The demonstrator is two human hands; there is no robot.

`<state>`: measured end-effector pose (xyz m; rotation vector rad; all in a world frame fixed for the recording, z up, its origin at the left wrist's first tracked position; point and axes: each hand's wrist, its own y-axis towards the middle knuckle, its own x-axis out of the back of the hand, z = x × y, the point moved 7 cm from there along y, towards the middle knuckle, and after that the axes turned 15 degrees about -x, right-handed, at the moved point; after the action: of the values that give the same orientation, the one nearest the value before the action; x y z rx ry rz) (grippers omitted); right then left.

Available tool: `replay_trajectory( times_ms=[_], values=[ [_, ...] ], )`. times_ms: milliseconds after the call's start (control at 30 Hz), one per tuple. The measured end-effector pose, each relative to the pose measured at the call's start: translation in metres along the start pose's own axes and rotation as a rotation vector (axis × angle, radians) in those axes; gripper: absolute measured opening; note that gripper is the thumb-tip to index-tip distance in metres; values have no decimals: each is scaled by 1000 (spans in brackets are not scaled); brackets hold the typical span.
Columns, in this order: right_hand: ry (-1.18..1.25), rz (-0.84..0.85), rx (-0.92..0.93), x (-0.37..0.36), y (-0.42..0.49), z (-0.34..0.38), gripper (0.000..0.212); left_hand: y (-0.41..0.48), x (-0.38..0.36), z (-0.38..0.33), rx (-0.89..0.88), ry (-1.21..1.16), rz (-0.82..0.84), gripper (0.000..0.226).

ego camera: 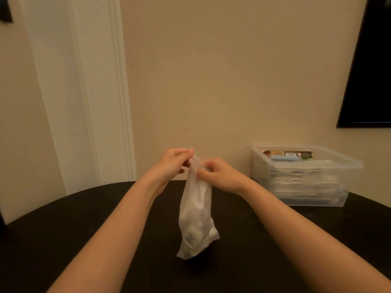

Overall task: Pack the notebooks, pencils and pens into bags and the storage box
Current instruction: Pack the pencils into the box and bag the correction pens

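Both hands pinch the top of a translucent plastic bag [195, 218]: left hand [172, 164] and right hand [220, 174] fingers curled on its mouth. Bag hangs above the dark table [84, 225]; contents unclear, possibly white. Clear storage box [304, 178] sits far right, partly filled.

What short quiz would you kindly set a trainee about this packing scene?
1. True or false: the left hand and the right hand both pinch the top of the plastic bag.
2. The storage box stands on the table at the person's: A) left, B) right, C) lap.
3. Short answer: is a lid on the storage box?
Key: 1 true; 2 B; 3 no, it is open.
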<state>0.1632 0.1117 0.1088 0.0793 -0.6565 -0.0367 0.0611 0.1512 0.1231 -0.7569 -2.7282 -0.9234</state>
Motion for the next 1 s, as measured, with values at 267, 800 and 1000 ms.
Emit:
replay_trajectory(
  times_ms=[267, 800, 1000],
  values=[
    [237, -194, -32, 1, 23, -18, 34, -44, -28, 64, 153, -426, 200, 64],
    [243, -119, -260, 30, 30, -94, 27, -37, -83, 116, 158, -207, 154, 39],
    [49, -75, -275, 34, 17, -110, 52, -23, -103, 108, 134, -200, 211, 38]
  ],
)
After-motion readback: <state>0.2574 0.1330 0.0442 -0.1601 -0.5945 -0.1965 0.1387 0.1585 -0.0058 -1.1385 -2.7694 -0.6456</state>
